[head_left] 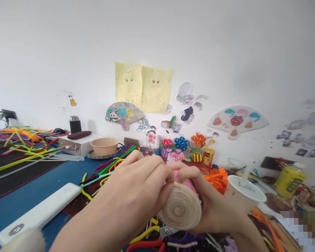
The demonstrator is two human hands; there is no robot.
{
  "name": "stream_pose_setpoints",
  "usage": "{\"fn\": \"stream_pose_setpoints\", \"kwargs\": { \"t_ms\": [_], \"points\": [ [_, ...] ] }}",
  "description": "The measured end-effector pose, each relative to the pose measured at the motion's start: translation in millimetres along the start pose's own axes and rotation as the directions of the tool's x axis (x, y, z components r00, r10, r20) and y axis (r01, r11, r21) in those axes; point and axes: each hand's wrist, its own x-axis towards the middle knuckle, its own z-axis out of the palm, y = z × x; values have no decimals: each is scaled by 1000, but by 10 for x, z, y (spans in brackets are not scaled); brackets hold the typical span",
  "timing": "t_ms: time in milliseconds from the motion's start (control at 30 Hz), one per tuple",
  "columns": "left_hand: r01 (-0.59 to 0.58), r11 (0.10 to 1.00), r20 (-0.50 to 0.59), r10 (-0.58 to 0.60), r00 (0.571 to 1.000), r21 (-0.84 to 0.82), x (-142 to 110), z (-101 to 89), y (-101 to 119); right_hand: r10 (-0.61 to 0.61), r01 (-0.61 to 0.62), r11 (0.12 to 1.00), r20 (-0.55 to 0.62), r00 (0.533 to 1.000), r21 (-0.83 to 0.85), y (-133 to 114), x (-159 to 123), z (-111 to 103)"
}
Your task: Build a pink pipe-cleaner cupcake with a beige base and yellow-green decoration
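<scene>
Both my hands hold a small pot made of coiled pipe cleaners [180, 207], cream spiral base facing me, pink side behind it. My left hand [132, 196] wraps over its left and top, fingers curled and pinching at the pink rim. My right hand [212, 204] cups it from the right and below, fingers closed round it. The pot is lifted above a heap of loose pipe cleaners [147, 238] on the table.
A white flat bar [42, 211] lies on the blue table at left. Coloured pipe cleaners [112, 164] spread behind my hands. A lidded paper cup [244, 196] stands at right, an orange pipe-cleaner bundle [216, 178] beside it. A beige bowl [104, 145] and small flower pots [182, 148] line the wall.
</scene>
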Motion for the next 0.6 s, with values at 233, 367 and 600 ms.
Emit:
{"fn": "stream_pose_setpoints", "kwargs": {
  "t_ms": [233, 367, 600],
  "points": [
    [77, 997, 116, -73, 991, -25, -77, -63, -19, 93, -93, 996, 9, 996, -14, -30, 2, 45],
    [113, 991, 125, -104, 987, -66, -77, -49, -53, 115, -116, 993, 43, 992, 19, -44, 3, 43],
    [319, 924, 360, -230, 904, -212, -88, -131, -83, 165, -171, 985, 143, 976, 34, 41, -11, -1]
  ]
}}
